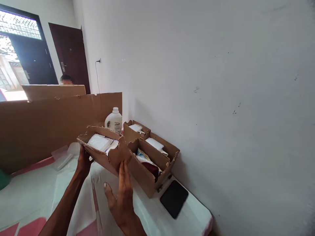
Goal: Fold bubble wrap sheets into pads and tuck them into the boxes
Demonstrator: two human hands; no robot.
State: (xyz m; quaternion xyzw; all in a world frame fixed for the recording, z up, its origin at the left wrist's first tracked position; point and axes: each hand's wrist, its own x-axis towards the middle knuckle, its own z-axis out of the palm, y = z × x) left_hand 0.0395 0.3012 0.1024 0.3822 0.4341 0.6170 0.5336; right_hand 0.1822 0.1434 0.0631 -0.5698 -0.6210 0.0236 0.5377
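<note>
A small open cardboard box (98, 156) is tilted above the table, with white packets (99, 142) lying inside. My left hand (84, 161) grips its near left end from below, fingers partly hidden by the cardboard. Against the box's right end rest the straightened fingertips of my right hand (123, 200); its thumb is spread away and its palm holds nothing. Just right of it stands another cardboard box (145, 177) with colourful packets (145, 157) inside. Farther back are more boxes (157, 137) holding white packets.
A white jug (114, 120) stands behind the held box. A tall cardboard panel (49, 121) runs along the back, with a person's head (66, 79) beyond it. A black flat device (174, 198) lies near the right edge of the cloth-covered table (197, 213), beside the wall.
</note>
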